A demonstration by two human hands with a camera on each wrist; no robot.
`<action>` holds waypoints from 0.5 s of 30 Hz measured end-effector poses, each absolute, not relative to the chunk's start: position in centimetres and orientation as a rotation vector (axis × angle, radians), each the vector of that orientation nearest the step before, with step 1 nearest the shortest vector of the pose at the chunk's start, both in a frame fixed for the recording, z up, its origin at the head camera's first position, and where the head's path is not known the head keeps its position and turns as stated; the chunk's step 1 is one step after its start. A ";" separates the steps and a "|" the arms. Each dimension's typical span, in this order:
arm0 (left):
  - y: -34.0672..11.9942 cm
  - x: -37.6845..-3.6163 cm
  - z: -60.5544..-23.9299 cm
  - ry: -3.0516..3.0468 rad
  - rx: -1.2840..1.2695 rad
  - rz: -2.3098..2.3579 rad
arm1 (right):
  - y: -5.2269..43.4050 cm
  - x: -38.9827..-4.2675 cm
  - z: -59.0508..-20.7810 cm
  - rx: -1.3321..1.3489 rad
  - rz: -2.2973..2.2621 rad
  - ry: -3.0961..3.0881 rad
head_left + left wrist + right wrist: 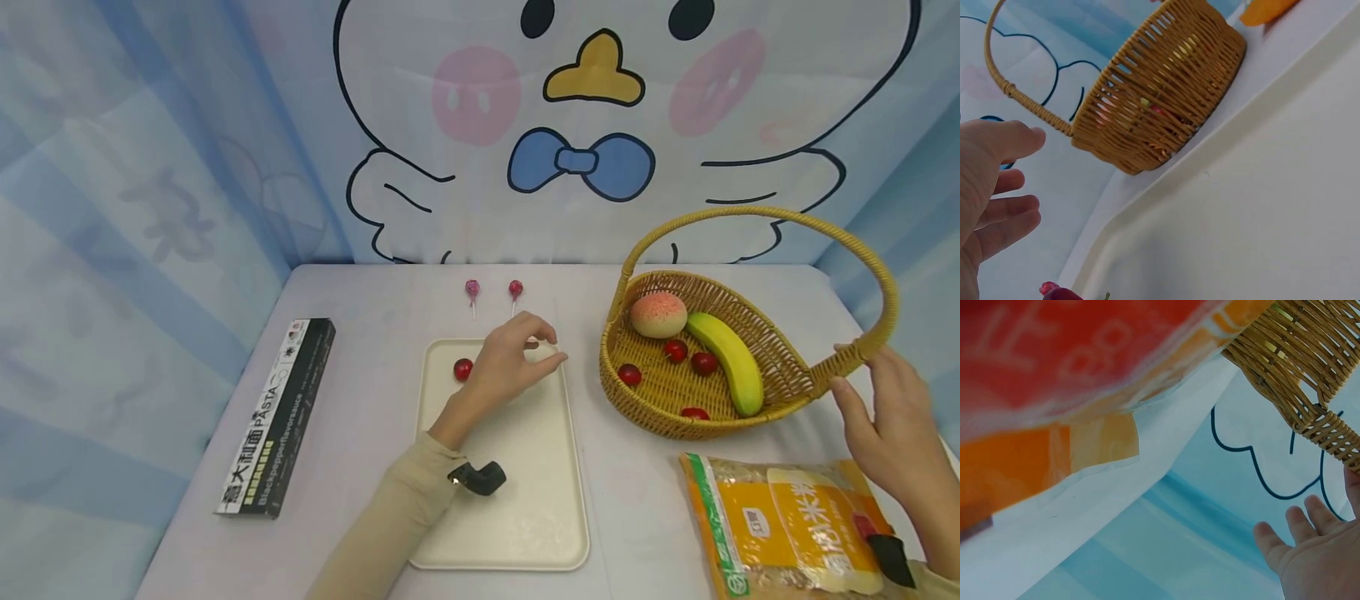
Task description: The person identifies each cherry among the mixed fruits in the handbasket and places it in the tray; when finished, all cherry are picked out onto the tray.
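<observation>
My left hand hovers over the far part of a cream tray, thumb and index finger apart with nothing between them. A red cherry lies on the tray just left of that hand. My right hand is at the right end of a wicker basket, by the foot of its arched handle; in the right wrist view several fingers extend away from the wicker. Inside the basket are a peach, a banana and several cherries.
Two lollipops, a pink one and a red one, lie beyond the tray. A black and white pasta box is at the left. An orange and yellow food bag lies in front of the basket, under my right forearm.
</observation>
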State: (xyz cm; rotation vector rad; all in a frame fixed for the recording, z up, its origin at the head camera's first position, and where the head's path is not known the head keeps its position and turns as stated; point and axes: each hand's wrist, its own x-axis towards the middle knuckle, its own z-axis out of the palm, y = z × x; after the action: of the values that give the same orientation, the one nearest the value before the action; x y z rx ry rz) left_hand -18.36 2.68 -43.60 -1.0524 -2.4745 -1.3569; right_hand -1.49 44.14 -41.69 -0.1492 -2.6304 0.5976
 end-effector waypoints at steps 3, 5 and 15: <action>3.2 -18.2 -43.3 -2.489 -1.088 -1.379 | 44.2 -1.4 -41.7 -0.136 0.599 -2.621; 3.5 -18.1 -43.2 -2.492 -1.110 -1.395 | 44.3 -1.4 -41.7 -0.130 0.601 -2.616; 5.1 -17.8 -42.5 -2.494 -1.184 -1.478 | 44.3 -1.5 -41.7 -0.127 0.610 -2.612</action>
State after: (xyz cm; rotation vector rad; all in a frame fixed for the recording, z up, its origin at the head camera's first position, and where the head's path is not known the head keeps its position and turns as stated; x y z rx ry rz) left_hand -17.76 5.12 -42.53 -1.1840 -2.4936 -1.4782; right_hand -1.50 44.28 -41.67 -0.1275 -2.6116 0.6104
